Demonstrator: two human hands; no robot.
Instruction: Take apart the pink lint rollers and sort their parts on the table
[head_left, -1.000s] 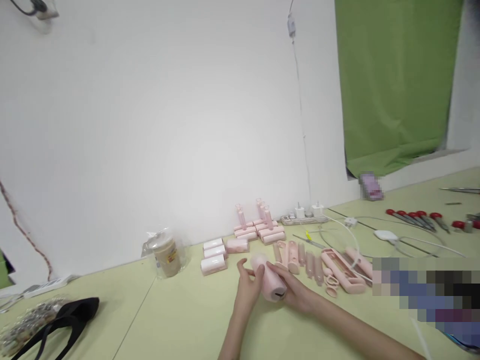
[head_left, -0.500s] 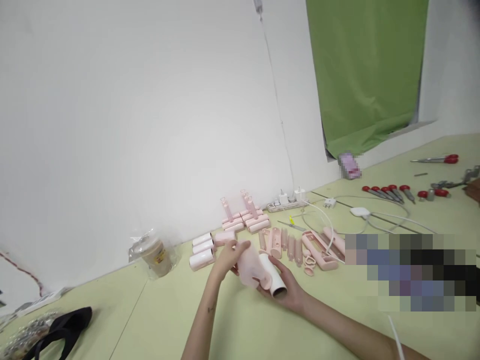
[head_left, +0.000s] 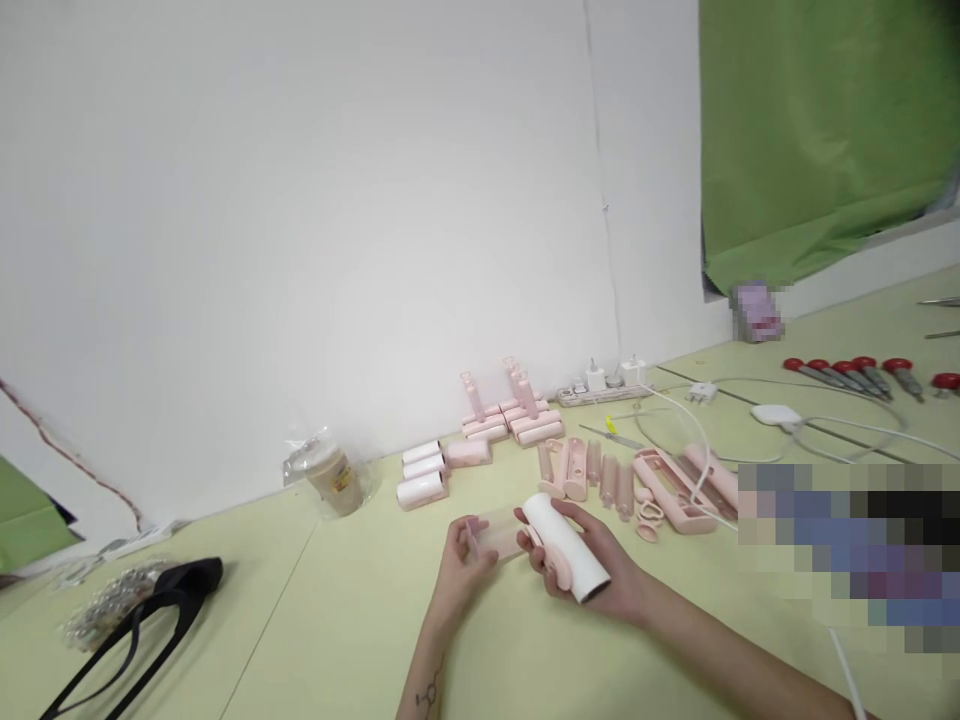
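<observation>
Figure, as viewed by an onlooker across the desk (head_left: pixel 352 630): relation of tube & sleeve. The white tube (head_left: pixel 561 540) is in the R hand (head_left: pixel 619 575), above the desk; its long axis runs obliquely, far end up & to L, dark open end down & to R, i.e. toward the person. The clear pinkish sleeve (head_left: pixel 502 535) is L of the tube, long axis approx. crosswise, so the two axes meet at an angle, not in line. Nearer hand: R for the tube, L for the sleeve. State of hands: R is closed round the tube, palm on its R side, fingers wrapped beneath w/ tips showing at L, by a pink piece (head_left: pixel 559 570) on the tube; L hand (head_left: pixel 463 562) is half curled, thumb & fingers gripping the sleeve's L end. The hands are apart, sleeve spanning most of the gap; whether its R end touches the R fingertips or tube, can't tell (blur). Beyond, on the desk: a row of white tubes (head_left: pixel 421 490), loose pink parts (head_left: pixel 576 468) to their R, & a bagged cup (head_left: pixel 337 482) farther L.
</observation>
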